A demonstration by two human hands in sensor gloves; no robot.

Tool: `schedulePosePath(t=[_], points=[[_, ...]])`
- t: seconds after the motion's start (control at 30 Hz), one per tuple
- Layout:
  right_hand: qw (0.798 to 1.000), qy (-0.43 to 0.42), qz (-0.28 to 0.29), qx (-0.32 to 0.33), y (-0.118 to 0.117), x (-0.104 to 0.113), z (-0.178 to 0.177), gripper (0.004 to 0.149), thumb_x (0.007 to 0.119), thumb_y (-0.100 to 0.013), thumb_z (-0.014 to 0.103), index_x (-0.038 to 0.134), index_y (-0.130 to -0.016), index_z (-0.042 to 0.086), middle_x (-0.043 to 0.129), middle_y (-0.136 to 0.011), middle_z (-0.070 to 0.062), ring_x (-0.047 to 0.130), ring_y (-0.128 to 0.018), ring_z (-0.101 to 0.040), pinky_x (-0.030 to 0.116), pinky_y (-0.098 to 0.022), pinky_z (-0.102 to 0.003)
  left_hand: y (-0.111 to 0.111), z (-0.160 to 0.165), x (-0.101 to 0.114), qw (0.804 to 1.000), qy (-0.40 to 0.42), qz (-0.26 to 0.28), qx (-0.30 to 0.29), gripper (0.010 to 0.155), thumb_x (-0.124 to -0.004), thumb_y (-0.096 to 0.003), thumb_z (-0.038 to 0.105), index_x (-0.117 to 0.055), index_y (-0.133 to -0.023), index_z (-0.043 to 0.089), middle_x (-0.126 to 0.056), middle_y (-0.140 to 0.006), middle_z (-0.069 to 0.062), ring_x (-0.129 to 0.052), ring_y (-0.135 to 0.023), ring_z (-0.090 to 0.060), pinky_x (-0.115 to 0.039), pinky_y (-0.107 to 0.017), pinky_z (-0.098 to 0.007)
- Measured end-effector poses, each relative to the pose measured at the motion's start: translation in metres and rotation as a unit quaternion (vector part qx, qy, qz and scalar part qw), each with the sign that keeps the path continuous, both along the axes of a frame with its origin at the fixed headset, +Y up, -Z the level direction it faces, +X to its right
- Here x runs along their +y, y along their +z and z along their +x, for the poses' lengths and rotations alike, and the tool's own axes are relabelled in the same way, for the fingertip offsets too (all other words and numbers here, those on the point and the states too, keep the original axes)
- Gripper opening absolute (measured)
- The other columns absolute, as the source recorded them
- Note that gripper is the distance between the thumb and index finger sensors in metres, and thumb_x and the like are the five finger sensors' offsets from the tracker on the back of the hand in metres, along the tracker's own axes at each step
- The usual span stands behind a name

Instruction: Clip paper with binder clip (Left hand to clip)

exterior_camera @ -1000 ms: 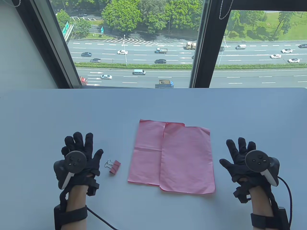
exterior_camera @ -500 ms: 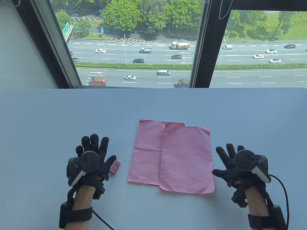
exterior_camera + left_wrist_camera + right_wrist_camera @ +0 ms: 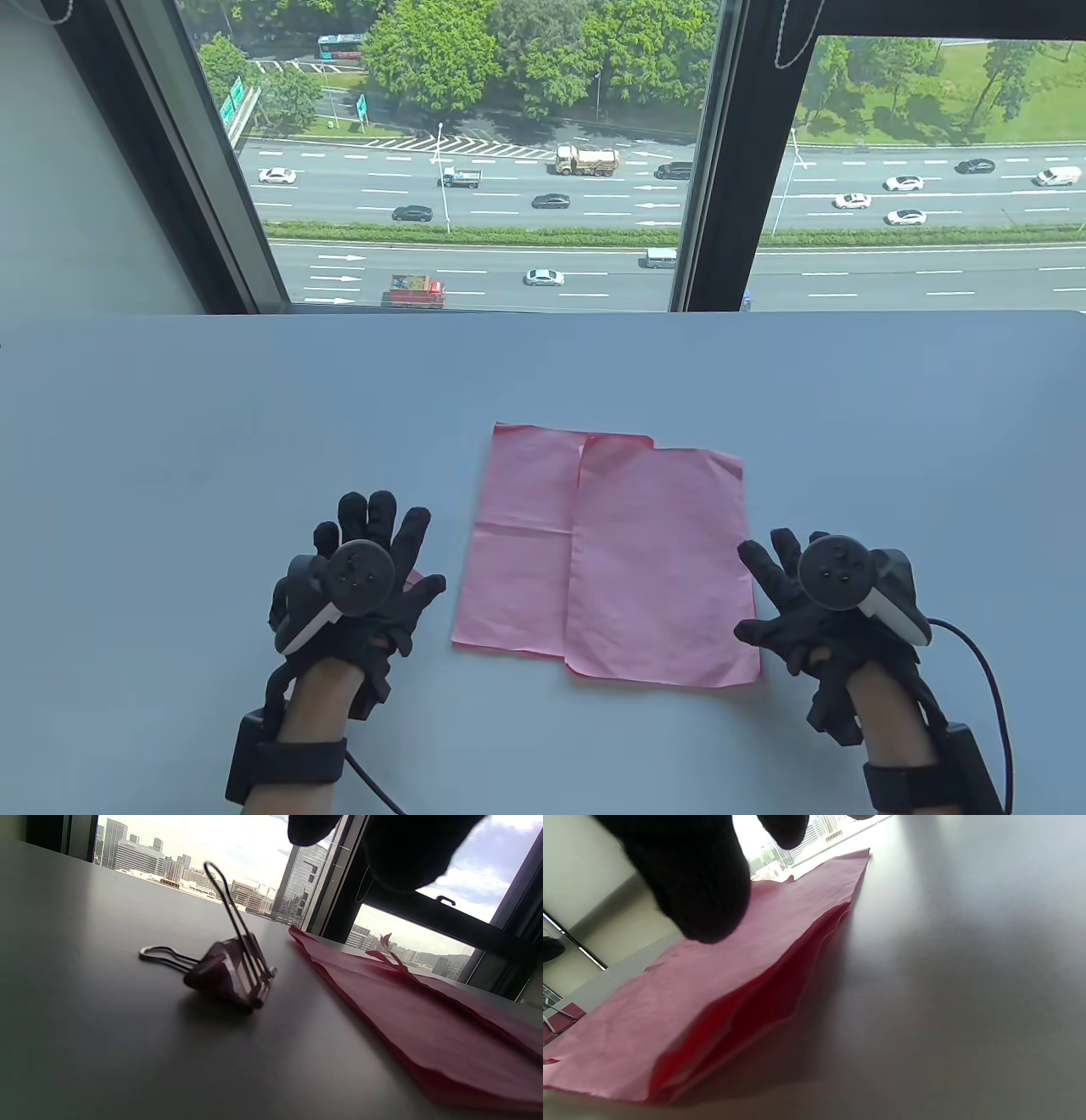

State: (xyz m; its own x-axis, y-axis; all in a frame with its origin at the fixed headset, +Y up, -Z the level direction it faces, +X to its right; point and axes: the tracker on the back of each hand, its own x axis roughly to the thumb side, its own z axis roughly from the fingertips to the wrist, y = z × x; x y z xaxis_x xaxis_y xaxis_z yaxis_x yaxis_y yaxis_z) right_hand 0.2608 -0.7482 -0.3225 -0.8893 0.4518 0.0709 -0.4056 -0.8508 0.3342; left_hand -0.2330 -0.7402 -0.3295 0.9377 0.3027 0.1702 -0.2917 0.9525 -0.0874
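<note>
My left hand (image 3: 361,586) is over the binder clip (image 3: 229,969), fingers (image 3: 380,518) spread, nothing gripped. From the wrist view the clip sits free on the table (image 3: 543,373), one wire handle up, one flat, just left of the pink paper (image 3: 611,552). My right hand (image 3: 810,607) is at the paper's near-right edge, fingers splayed, holding nothing; can't tell if it touches the sheet. The paper lies flat, sheets overlapping.
</note>
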Motion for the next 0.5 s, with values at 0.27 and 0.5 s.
schedulePosePath(t=[0.27, 0.5], points=[[0.999, 0.019, -0.043, 0.015, -0.001, -0.011, -0.009, 0.089, 0.097, -0.038, 0.045, 0.046, -0.109, 0.029, 0.026, -0.115, -0.012, 0.017, -0.097, -0.055, 0.024, -0.064, -0.072, -0.001, 0.020, -0.011, 0.997, -0.052, -0.047, -0.024, 0.077, -0.081, -0.0454, 0.055, -0.050, -0.113, 0.033, -0.028, -0.122, -0.004, -0.001, -0.104, -0.029, -0.010, -0.069, -0.057], [0.996, 0.052, -0.061, 0.032, -0.001, -0.021, -0.019, 0.088, 0.099, -0.038, 0.039, 0.049, -0.109, 0.029, 0.027, -0.115, -0.011, 0.019, -0.098, -0.055, 0.026, -0.064, -0.073, -0.002, 0.037, -0.023, 0.989, -0.087, -0.112, -0.048, 0.079, -0.081, -0.0454, 0.055, -0.047, -0.113, 0.035, -0.028, -0.122, -0.004, 0.001, -0.103, -0.029, -0.008, -0.068, -0.057]])
